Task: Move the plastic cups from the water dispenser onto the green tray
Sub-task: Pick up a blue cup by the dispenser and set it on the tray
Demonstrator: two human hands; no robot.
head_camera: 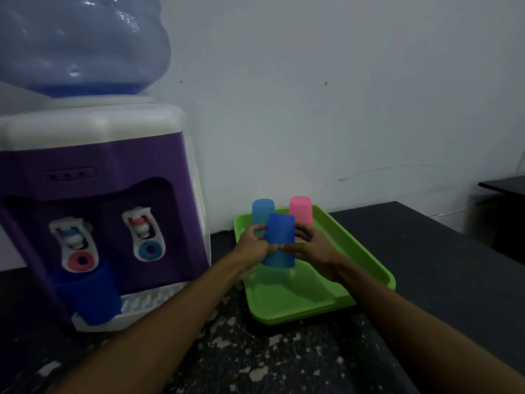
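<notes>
Forearms cropped — cup stack (278, 240) part-hidden

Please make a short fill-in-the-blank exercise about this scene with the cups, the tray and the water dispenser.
1. Both hands hold a stack of upside-down cups whose colour is ____.
2. The pink cup stands upside down on the ____ tray.
3. A dark blue cup remains at the water dispenser, under the ____ tap.
4. The bottle sits on ____ of the dispenser.

Missing words: blue; green; left; top
</notes>
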